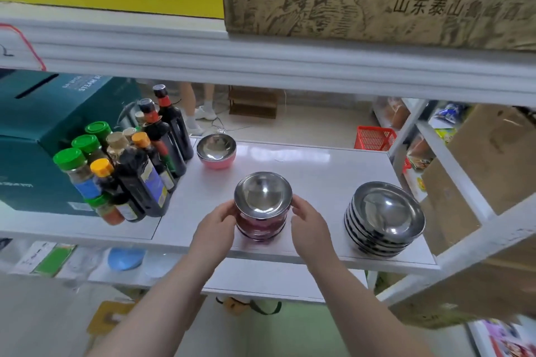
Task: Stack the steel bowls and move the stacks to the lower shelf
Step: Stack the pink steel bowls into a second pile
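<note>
A stack of steel bowls with purple-pink outsides (262, 206) stands near the front of the white shelf (319, 171). My left hand (216, 230) presses against its left side and my right hand (311, 226) against its right side, fingers curled around the stack. To the right stands a wider stack of several plain steel bowls (384, 219). A single pink-sided steel bowl (216, 151) sits further back, beside the bottles. A lower shelf (261, 281) shows beneath the front edge.
Dark sauce bottles and green-capped spice jars (127, 171) crowd the shelf's left, next to a teal box (34, 139). Cardboard boxes (478, 171) lean at the right. A red basket (374, 138) and a person's legs (197, 110) are behind the shelf.
</note>
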